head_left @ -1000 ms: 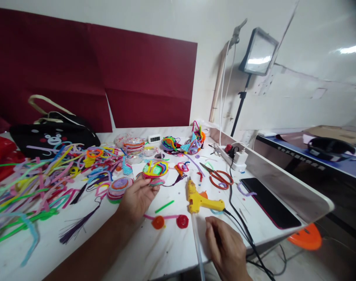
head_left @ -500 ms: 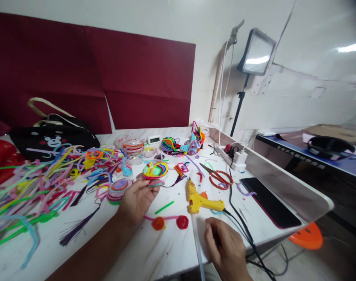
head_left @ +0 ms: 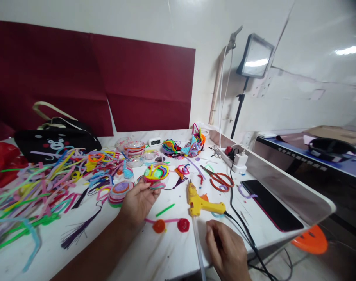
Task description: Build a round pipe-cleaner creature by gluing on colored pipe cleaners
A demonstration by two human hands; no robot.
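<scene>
Desk (head_left: 154,253): bare strip at lower centre, front edge running from bottom centre up to the right, side panel (head_left: 271,175) bounding the right. Pipe cleaners (head_left: 43,183) crowd the left. Left hand (head_left: 141,197) reaches in from lower left, fingers clamped on the striped ornament (head_left: 156,172), frame centre; can't tell if it touches the desk. Right hand (head_left: 226,249) at the front edge, fingers curled together, below the glue gun (head_left: 203,203).

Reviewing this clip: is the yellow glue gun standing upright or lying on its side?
Lying on its side: the glue gun's barrel and handle both stretch out along the white tabletop.
</scene>
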